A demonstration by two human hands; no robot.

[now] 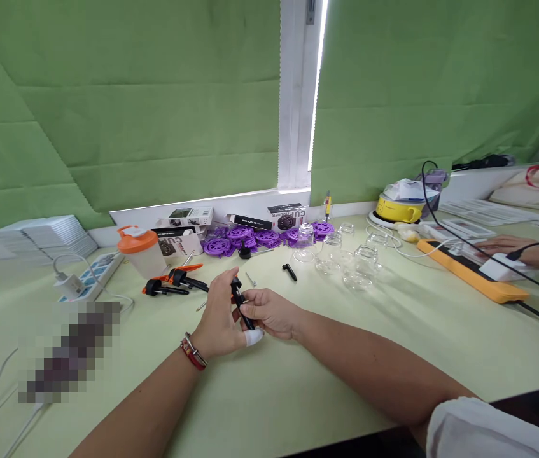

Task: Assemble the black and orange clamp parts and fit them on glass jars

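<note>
My left hand (pixel 221 318), with white tape on its thumb, is closed around a slim black plastic part (pixel 243 306) with a wider round end at the top. From the right, my right hand (pixel 269 313) pinches the same part along its side. Just beyond the hands a small metal screw (pixel 251 278) lies on the table, and a short black L-shaped piece (pixel 290 272) is farther right. Black clamp-like pieces with orange parts (pixel 181 280) lie to the left of my hands. The precise kind of the held part does not show.
Purple plastic rings (pixel 243 238) and printed boxes (pixel 178 242) line the back. Several clear glass pieces (pixel 362 267) stand right of centre. An orange-lidded shaker cup (pixel 140 251) and a white power strip (pixel 92 278) are left. Another person's hand (pixel 508 248) is by an orange power strip (pixel 472 270).
</note>
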